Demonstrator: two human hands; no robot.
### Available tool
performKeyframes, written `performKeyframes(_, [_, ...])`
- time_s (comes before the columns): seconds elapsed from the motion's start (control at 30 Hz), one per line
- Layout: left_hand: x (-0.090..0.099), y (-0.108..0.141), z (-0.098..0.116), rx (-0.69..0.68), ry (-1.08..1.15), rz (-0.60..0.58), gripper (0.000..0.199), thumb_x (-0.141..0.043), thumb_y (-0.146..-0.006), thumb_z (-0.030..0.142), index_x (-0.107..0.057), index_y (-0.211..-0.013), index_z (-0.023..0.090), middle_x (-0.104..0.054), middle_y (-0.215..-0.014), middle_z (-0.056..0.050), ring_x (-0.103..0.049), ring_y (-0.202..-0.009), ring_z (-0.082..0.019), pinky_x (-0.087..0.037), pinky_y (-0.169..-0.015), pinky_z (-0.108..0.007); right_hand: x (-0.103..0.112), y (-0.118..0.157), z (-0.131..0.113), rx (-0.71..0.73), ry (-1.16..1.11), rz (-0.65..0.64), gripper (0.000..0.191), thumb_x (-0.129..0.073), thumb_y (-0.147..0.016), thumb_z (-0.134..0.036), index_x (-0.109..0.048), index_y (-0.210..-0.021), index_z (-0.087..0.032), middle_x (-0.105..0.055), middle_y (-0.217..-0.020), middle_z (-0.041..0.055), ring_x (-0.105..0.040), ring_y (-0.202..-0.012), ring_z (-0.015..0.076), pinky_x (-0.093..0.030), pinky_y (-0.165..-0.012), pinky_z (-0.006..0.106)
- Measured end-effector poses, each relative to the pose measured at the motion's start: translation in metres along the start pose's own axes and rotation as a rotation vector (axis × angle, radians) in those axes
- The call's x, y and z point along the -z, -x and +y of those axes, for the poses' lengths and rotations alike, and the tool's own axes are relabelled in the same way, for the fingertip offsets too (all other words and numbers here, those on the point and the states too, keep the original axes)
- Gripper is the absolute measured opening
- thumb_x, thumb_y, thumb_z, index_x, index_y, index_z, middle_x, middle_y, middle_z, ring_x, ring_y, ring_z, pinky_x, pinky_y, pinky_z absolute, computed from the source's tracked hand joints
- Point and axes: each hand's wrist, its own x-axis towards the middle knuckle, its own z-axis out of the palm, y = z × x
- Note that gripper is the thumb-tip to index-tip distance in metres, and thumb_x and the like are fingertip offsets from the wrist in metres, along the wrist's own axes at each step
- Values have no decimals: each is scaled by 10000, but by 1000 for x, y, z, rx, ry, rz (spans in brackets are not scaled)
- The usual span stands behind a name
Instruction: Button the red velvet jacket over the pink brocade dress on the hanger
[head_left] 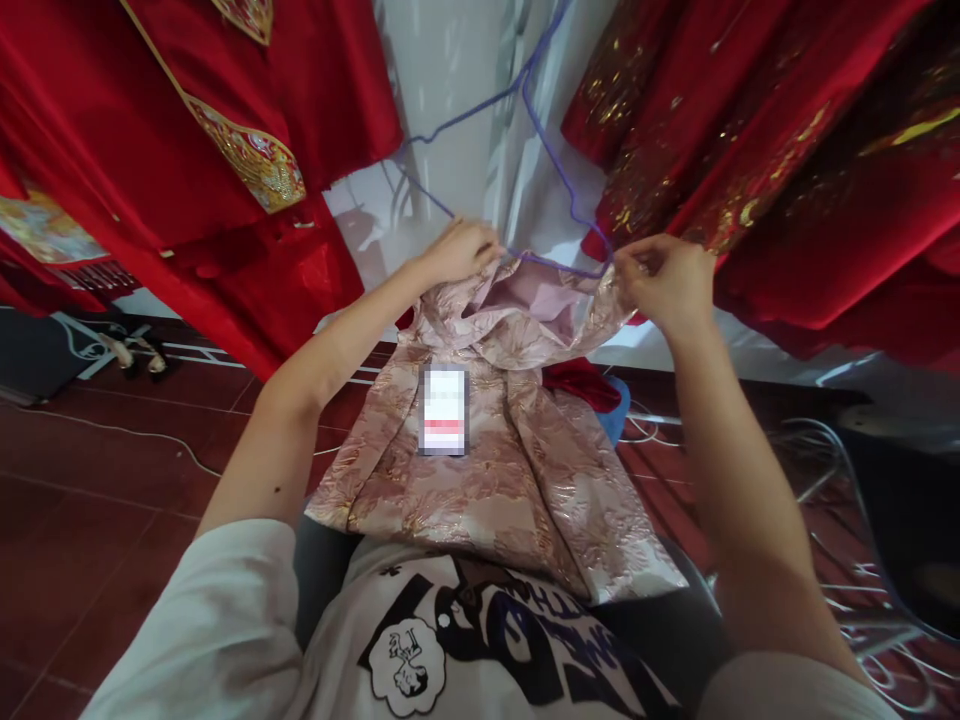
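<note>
A pink and gold brocade dress [465, 500] lies across my lap, its bodice raised and its pale pink lining [544, 295] showing at the opening. My left hand [465, 250] is closed on the bodice's upper left edge, beside the lower bar of a purple wire hanger [559, 165]. At the other side my right hand [671, 280] pinches the upper right edge of the bodice near the hanger's corner. That lower bar runs along the opening; whether it passes inside the cloth is unclear. A blurred white rectangle with a red band [444, 410] rests on the dress front.
Red garments with gold decoration [247, 120] hang at the left, and more red sequinned ones [750, 150] hang at the right. A dark chair [900, 520] with metal legs stands at the right. Shoes [135, 350] and a white cable [180, 440] lie at the left.
</note>
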Motion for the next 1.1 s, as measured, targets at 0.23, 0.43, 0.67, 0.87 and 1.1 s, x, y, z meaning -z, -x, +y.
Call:
performKeyframes(0.23, [-15,17,38,-42,7,-4,274,-532,-1128,325,-692,-953,187,-697,-1039,-102,-649,-1162,-324,-415,-1097,-495,18,-11,42,-104,-67,285,128,-689,-853,-57,-753,-863,-168,-797,-885,105,-762,-805,224,-626,-833,366])
performKeyframes(0.43, [-10,15,44,-30,17,-23,264,-541,-1135,315,-671,-939,195,-693,-1003,-89,-651,-1136,-313,-408,-1077,-473,19,-20,30,-66,-141,313,154,-685,-895,-35,-786,-946,-140,-806,-947,130,-770,-835,225,-632,-850,377])
performKeyframes(0.67, [-15,14,35,1,13,10,286,-553,-1132,320,-672,-907,192,-687,-979,-80,-664,-1096,-297,-407,-1092,-474,30,-17,20,-165,14,200,158,-710,-841,-12,-738,-799,-162,-796,-887,135,-781,-849,259,-623,-926,420])
performKeyframes(0.87, [-18,15,33,8,28,22,288,-549,-1146,356,-696,-955,197,-695,-1004,-84,-657,-1125,-297,-391,-1116,-473,30,-19,34,-185,109,197,267,-698,-819,-11,-603,-673,-213,-778,-851,146,-780,-887,294,-584,-1017,446])
performKeyframes(1.1, [-26,13,37,14,28,46,287,-539,-1140,329,-700,-949,188,-714,-1042,-101,-651,-1134,-316,-393,-1087,-486,21,-26,30,-154,-18,216,172,-649,-903,-8,-700,-840,-160,-783,-970,143,-772,-946,263,-592,-928,392])
